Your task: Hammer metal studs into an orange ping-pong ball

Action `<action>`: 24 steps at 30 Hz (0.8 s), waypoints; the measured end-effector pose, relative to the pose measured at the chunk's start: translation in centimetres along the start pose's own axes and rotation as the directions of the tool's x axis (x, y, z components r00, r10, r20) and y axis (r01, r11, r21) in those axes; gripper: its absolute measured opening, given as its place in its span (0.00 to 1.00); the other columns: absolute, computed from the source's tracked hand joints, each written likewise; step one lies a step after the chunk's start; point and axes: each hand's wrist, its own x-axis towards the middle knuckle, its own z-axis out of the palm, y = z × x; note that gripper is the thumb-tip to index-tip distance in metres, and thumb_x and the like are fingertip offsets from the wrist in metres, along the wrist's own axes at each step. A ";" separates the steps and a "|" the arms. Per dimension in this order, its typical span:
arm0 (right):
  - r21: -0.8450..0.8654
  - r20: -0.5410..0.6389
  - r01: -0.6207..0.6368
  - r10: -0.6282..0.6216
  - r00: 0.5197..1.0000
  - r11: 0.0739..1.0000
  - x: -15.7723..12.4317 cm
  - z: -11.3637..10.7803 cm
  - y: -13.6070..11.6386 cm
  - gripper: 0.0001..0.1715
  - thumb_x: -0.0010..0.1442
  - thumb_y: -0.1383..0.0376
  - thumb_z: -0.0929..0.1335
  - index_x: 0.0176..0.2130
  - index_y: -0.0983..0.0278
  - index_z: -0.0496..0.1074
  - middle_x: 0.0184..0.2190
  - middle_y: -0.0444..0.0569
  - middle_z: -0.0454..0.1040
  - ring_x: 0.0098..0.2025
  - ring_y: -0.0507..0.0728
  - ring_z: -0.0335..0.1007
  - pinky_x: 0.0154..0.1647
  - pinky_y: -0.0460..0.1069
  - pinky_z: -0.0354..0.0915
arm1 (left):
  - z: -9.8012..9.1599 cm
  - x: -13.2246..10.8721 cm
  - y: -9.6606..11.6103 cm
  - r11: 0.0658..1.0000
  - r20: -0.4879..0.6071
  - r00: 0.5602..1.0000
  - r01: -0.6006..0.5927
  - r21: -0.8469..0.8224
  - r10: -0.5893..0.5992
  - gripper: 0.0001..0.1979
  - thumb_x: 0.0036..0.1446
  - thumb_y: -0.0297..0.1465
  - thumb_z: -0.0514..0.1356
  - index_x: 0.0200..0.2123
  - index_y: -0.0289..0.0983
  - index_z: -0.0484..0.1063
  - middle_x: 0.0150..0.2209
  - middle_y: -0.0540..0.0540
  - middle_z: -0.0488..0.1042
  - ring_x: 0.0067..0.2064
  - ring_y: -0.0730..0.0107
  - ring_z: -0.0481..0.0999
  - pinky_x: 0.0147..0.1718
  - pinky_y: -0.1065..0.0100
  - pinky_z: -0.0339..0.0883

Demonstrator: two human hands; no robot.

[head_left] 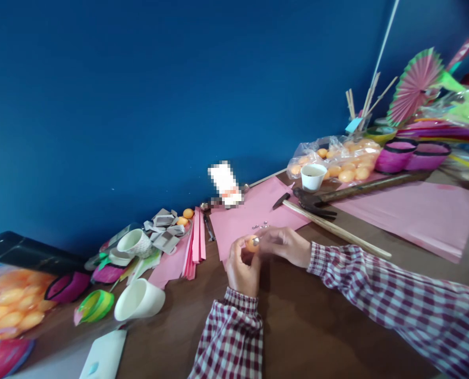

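Observation:
My left hand (242,268) is closed around a small orange ball (252,245), gripping it between thumb and fingers above the table. On the ball's right side shows a small silvery piece (255,241). My right hand (287,245) comes in from the right, its fingers bent together at that side of the ball; its fingertips are smeared, so what they pinch is unclear. Just beyond the hands, several small shiny bits (262,226) lie on a pink sheet (240,226).
A small hammer (337,231) and a larger claw hammer (360,190) lie to the right. Behind them stand a white cup (313,177) and a bag of orange balls (348,158). At left are another white cup (141,301), folded pink strips (195,245) and a green tape roll (96,306).

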 end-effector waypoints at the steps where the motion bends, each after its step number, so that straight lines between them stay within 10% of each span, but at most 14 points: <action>1: -0.002 -0.001 -0.001 0.001 1.000 1.000 0.0 0.0 0.0 0.14 0.49 0.58 0.67 0.28 0.67 0.72 0.43 0.52 0.68 0.39 0.54 0.67 0.41 0.49 0.63 | 0.0 0.0 0.0 1.000 0.000 1.000 0.002 0.000 -0.002 0.16 0.46 0.30 0.59 0.40 0.35 0.65 0.38 0.41 0.73 0.35 0.68 0.74 0.33 0.67 0.70; 24: 0.034 0.007 -0.004 0.004 1.000 0.999 0.1 -0.1 0.4 0.14 0.47 0.57 0.68 0.25 0.68 0.69 0.38 0.51 0.71 0.35 0.53 0.68 0.37 0.49 0.65 | -0.3 0.1 0.1 0.987 0.024 0.993 -0.115 0.112 0.113 0.20 0.46 0.27 0.57 0.46 0.41 0.67 0.43 0.44 0.69 0.41 0.65 0.71 0.35 0.67 0.70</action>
